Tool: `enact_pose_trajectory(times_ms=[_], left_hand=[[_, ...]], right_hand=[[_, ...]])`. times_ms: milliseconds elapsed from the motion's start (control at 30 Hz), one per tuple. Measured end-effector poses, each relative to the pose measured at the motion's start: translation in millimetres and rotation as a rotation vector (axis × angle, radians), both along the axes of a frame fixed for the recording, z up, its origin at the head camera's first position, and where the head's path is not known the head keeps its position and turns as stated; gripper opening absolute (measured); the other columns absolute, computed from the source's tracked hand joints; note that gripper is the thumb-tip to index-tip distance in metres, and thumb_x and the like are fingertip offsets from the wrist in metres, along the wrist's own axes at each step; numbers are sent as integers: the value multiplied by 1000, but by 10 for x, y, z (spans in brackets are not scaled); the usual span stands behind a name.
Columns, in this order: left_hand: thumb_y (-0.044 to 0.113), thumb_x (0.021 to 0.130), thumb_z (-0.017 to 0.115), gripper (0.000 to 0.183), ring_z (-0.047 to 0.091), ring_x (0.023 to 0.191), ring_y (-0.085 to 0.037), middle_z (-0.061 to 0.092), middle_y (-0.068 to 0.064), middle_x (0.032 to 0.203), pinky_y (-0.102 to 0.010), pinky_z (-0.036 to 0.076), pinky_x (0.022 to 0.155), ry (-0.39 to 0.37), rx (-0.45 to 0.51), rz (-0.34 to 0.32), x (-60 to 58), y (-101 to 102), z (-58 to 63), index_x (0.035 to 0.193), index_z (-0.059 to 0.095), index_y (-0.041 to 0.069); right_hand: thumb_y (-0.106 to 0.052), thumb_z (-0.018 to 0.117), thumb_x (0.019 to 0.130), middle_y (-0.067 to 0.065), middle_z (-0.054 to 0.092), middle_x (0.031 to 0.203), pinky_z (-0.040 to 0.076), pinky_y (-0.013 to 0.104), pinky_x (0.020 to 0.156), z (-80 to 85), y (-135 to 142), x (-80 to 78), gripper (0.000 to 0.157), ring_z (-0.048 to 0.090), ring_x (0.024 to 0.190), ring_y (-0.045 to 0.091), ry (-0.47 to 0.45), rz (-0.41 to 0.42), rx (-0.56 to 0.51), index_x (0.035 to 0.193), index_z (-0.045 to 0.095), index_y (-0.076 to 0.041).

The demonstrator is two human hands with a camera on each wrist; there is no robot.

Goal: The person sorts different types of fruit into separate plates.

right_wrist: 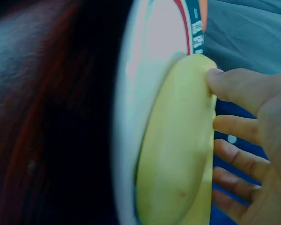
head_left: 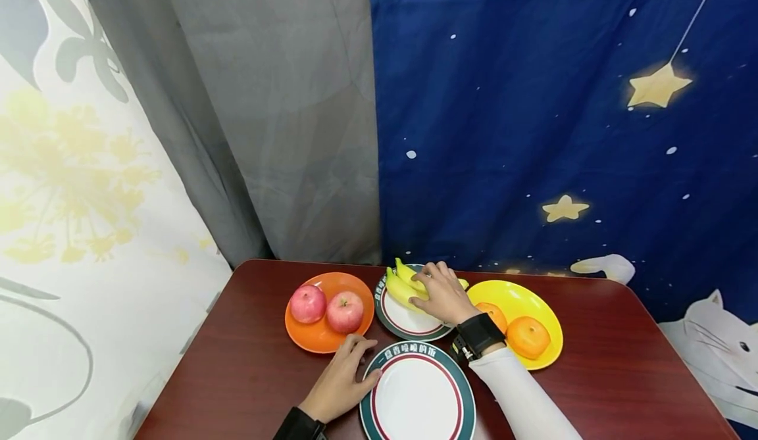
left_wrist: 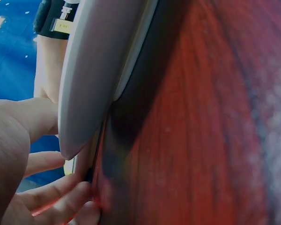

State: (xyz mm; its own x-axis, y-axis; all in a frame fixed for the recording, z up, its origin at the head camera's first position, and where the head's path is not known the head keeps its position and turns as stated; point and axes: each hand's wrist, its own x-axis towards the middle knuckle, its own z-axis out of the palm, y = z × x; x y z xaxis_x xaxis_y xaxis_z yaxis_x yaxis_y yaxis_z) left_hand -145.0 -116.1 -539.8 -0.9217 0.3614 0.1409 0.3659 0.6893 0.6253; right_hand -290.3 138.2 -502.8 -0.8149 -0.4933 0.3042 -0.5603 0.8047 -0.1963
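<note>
My right hand is over a bunch of bananas on the far green-rimmed white plate. In the right wrist view the thumb lies against a banana near its end, and the other fingertips meet the bunch's edge. The bananas rest on the plate. My left hand is beside the near green-rimmed plate, thumb at its left rim and fingers loosely extended. In the left wrist view the plate's edge hides part of the scene.
An orange plate with two apples stands at the back left. On the right is a yellow plate with two oranges. Curtains hang behind the dark red table.
</note>
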Motion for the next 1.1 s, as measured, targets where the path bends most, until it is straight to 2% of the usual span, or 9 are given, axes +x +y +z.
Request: enact_pose_trajectory(times_ms=[133,200,267,433,633,833,1000,1100], left_hand=[[42,90,62,44,47,84,-5,48,8,106,-24,45,74,-83,7,3,-13,32,9,126,54,18],[44,89,61,41,47,84,-4,50,11,103,-26,45,76,-106,1,13,-22,49,3,121,56,19],[44,90,61,38,48,82,-4,52,13,98,-26,45,76,-120,2,17,-36,65,2,118,58,20],[40,89,62,38,48,66,-5,52,10,78,-23,43,61,-162,31,-3,-75,75,0,118,58,16],[38,88,64,37,47,60,-7,51,8,71,-22,41,56,-194,43,-1,-84,73,-15,117,58,16],[38,89,64,35,46,58,-7,50,7,69,-22,39,54,-193,66,0,-72,87,-33,116,59,17],[36,89,64,34,46,57,-8,49,6,67,-22,37,53,-194,85,7,-73,84,-39,116,59,16],[36,89,64,33,45,55,-8,48,7,66,-22,37,52,-181,89,9,-83,72,-50,116,60,17]], right_hand=[[-38,71,81,-1,55,101,36,31,80,4,-52,34,38,41,91,16,26,31,41,109,69,-13],[-36,71,81,1,57,102,40,31,81,-3,-96,63,38,45,90,16,7,41,64,110,68,-11],[-37,72,79,4,58,105,44,33,81,-2,-129,96,46,49,91,17,-35,37,107,115,65,-8],[-44,74,76,6,55,106,45,35,78,13,-166,135,60,51,87,17,-138,29,189,121,60,-7],[-43,75,76,5,53,103,44,33,75,3,-155,115,60,49,82,15,-211,50,151,120,59,-5],[-33,75,73,2,51,95,41,30,70,-6,-120,86,59,48,76,15,-280,56,106,120,56,-3],[-33,72,70,-2,51,79,42,29,60,146,-101,147,60,49,65,13,-305,16,62,120,51,-8],[-39,70,71,-3,49,73,40,29,54,286,-101,245,60,48,60,12,-266,-16,54,120,49,-12]])
